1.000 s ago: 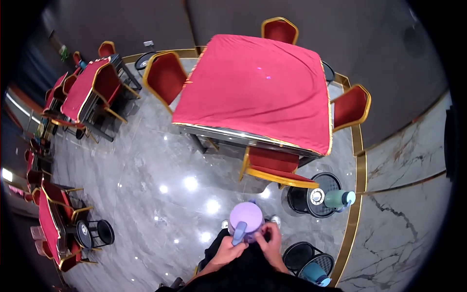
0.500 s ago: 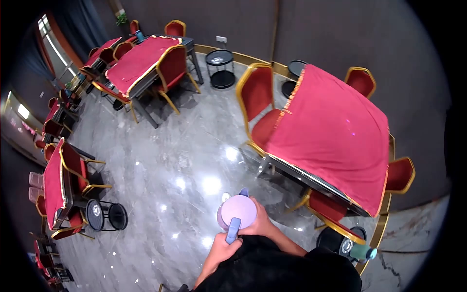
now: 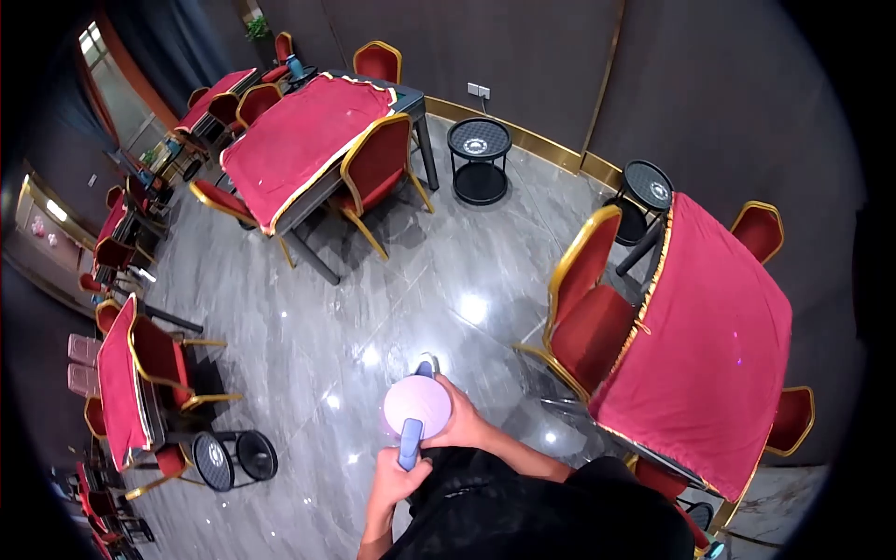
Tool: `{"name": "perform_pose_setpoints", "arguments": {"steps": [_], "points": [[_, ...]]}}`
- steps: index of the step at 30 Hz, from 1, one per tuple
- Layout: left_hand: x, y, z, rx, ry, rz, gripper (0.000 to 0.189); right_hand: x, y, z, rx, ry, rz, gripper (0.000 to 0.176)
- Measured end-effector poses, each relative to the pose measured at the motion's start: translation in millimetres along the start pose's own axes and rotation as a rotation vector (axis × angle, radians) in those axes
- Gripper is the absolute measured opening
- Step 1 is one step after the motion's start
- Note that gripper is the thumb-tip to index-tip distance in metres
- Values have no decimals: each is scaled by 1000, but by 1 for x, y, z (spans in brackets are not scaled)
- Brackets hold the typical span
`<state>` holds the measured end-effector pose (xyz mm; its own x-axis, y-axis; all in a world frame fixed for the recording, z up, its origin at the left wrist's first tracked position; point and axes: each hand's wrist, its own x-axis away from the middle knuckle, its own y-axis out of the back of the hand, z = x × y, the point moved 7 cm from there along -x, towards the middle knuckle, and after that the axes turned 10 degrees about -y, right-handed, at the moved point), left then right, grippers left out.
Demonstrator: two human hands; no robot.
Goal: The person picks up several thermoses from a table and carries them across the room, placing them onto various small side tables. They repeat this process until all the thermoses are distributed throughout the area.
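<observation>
A pitcher [image 3: 417,401] with a round pink-lilac top, a blue handle and a blue spout is held in front of my body, low in the view. My left hand [image 3: 398,476] is closed around its handle on the side nearest me. My right hand [image 3: 461,422] presses against its right side; some of those fingers are hidden behind the pitcher. The spout points away from me, and the tip of a shoe shows on the floor just beyond it. What is inside the pitcher cannot be seen.
A table with a red cloth [image 3: 700,355] stands to the right, a red chair [image 3: 583,313] at its near corner. Ahead left is another red-covered table [image 3: 303,140] with chairs. Round black side stands [image 3: 479,149] line the wall; another black stand [image 3: 233,459] is at lower left.
My view has shifted forward and turned right; the far tables and side stands look closer, and the right table sits farther right. Both hands keep hold of the pitcher.
</observation>
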<state>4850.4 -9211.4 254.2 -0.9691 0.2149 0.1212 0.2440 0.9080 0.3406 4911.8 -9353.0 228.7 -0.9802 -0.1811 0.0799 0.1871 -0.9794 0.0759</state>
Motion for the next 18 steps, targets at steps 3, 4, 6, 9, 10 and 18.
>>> {"name": "perform_pose_setpoints", "arguments": {"steps": [3,4,6,9,10,18], "points": [[-102,3,9,101,-34,114,25,-79,34,-24,12,22,-109,101],[-137,4,4,120,-50,166,25,-103,48,-29,-4,20,-159,102],[-214,-2,-18,174,-204,275,25,-157,93,-13,-45,-52,-242,104],[-316,-29,-51,111,-266,526,21,-196,158,-10,-68,-38,-452,100],[-347,-44,-56,87,-247,618,21,-209,183,7,-49,-44,-511,97],[-560,-175,-124,40,-466,1003,15,-293,363,4,-133,-105,-962,93]]}}
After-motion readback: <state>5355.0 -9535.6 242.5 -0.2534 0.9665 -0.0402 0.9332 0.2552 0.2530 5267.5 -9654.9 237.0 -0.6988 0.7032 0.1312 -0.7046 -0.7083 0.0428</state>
